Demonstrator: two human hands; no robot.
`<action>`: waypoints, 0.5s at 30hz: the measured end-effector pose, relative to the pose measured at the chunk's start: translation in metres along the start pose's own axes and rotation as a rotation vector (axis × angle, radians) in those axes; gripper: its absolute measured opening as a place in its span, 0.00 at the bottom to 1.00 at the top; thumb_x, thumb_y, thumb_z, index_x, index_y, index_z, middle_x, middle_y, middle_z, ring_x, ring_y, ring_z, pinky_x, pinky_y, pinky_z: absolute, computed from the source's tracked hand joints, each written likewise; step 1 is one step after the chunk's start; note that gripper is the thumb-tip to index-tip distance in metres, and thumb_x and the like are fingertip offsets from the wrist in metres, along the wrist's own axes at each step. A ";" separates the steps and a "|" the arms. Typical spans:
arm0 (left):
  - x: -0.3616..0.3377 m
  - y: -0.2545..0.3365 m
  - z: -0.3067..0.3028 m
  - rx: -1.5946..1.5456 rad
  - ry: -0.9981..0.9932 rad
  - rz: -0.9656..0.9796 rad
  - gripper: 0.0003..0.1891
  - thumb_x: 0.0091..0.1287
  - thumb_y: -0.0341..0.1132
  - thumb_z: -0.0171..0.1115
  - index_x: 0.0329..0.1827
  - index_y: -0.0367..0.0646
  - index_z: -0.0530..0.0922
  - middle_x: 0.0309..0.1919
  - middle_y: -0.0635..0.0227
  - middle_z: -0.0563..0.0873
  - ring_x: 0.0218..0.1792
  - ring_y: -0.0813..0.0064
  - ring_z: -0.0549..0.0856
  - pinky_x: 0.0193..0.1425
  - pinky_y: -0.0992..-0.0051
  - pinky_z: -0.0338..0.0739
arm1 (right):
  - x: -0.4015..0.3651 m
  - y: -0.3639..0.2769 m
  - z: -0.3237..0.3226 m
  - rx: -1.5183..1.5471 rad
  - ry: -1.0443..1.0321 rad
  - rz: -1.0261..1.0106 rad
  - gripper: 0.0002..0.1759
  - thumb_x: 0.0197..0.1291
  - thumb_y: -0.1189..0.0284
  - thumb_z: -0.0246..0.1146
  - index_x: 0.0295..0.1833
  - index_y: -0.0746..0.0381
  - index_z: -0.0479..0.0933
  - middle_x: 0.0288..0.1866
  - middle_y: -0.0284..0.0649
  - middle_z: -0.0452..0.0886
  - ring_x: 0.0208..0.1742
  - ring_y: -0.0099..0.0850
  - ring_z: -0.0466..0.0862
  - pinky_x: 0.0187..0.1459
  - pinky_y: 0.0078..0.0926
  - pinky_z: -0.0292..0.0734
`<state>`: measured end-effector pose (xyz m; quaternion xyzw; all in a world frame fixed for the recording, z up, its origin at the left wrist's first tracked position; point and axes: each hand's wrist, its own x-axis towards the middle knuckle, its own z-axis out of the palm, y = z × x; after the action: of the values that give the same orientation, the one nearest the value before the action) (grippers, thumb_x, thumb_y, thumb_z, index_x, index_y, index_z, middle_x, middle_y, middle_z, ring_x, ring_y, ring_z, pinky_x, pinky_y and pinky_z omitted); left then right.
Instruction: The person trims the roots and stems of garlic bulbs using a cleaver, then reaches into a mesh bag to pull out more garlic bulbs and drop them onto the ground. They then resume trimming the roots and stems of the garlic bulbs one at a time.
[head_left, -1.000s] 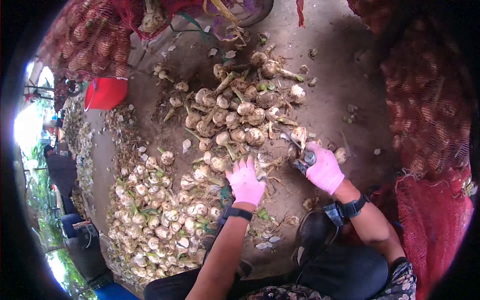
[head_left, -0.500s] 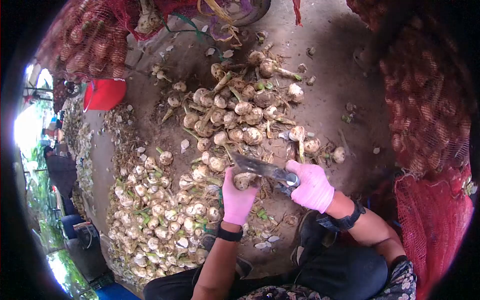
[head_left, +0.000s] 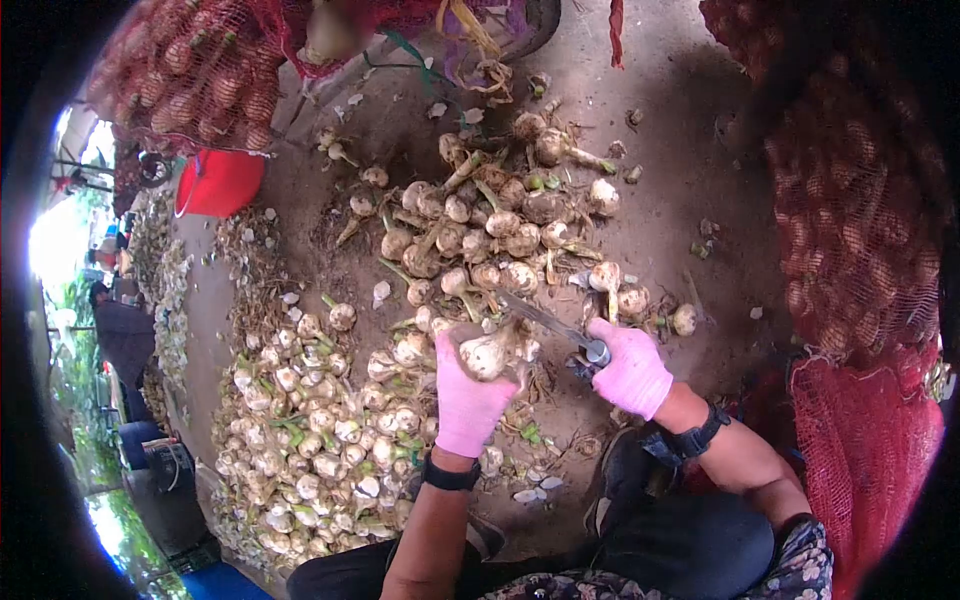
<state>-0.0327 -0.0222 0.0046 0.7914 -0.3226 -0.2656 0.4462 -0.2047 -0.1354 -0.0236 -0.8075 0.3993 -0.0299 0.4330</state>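
My left hand (head_left: 470, 395), in a pink glove, is closed around a garlic bulb (head_left: 484, 357) whose stalk end points up and right. In my right hand (head_left: 632, 372), also gloved in pink, is the handle of a knife (head_left: 545, 318). Its blade slants up and left, just above the held bulb's stalk; whether it touches cannot be made out. Beyond my hands lies a heap of dirty garlic bulbs with stalks (head_left: 475, 215). To the left of my left hand spreads a larger pile of paler, trimmed bulbs (head_left: 320, 435).
Full red mesh sacks (head_left: 840, 230) stand on the right, with a slack red net (head_left: 865, 430) below them. Another filled mesh sack (head_left: 190, 80) is at upper left, above a red bucket (head_left: 220, 183). Root scraps and peelings (head_left: 260, 270) litter the floor.
The held garlic bulb has turned, so its pale underside now shows. The knife blade has shifted slightly right and changed its angle. The whole view has moved a little.
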 end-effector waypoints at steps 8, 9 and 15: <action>0.007 0.011 -0.012 -0.220 0.021 -0.029 0.37 0.38 0.23 0.72 0.57 0.37 0.68 0.48 0.65 0.77 0.50 0.72 0.78 0.58 0.72 0.72 | -0.005 0.018 0.024 -0.115 -0.241 0.027 0.13 0.49 0.69 0.63 0.43 0.58 0.75 0.31 0.51 0.81 0.37 0.51 0.82 0.39 0.45 0.76; 0.009 -0.001 -0.013 -0.298 -0.019 -0.010 0.36 0.38 0.23 0.73 0.56 0.37 0.70 0.46 0.65 0.80 0.48 0.72 0.80 0.56 0.72 0.74 | -0.004 0.019 0.023 -0.097 -0.186 0.050 0.12 0.50 0.70 0.63 0.42 0.58 0.75 0.30 0.50 0.81 0.37 0.51 0.82 0.38 0.45 0.76; 0.004 -0.008 -0.010 -0.313 -0.201 -0.066 0.37 0.46 0.22 0.73 0.62 0.38 0.67 0.46 0.66 0.81 0.48 0.76 0.81 0.53 0.75 0.77 | -0.005 -0.036 -0.016 -0.070 -0.047 -0.134 0.11 0.46 0.73 0.62 0.39 0.57 0.74 0.30 0.47 0.80 0.36 0.49 0.81 0.35 0.44 0.76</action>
<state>-0.0206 -0.0171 0.0021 0.6921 -0.2941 -0.4048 0.5202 -0.1920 -0.1318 0.0142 -0.8477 0.3347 -0.0258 0.4108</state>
